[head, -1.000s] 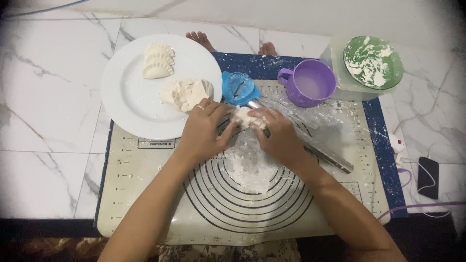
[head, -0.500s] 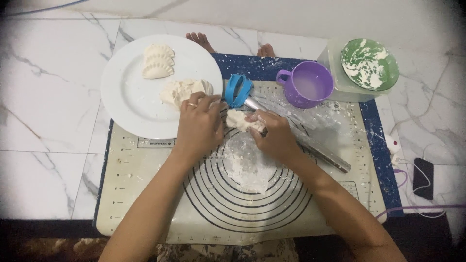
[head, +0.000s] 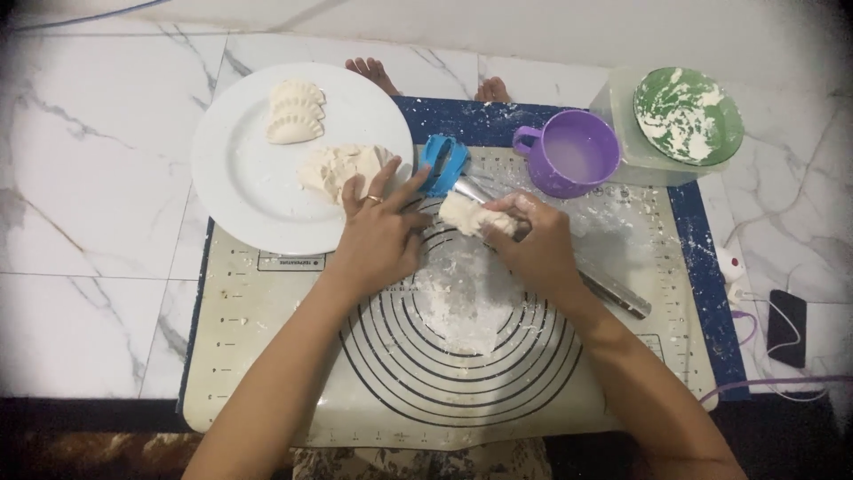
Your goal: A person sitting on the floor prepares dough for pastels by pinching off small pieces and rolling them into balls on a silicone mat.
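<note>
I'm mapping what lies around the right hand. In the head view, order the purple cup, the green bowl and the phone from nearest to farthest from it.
Measured from the right hand, which holds a dough piece:
1. Purple cup, just above the hand on the mat.
2. Green bowl, upper right, on a clear tub.
3. Phone, far right on the floor.

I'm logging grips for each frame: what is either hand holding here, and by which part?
The right hand pinches a folded piece of dough by its right end. The left hand, fingers spread, holds nothing.
</note>
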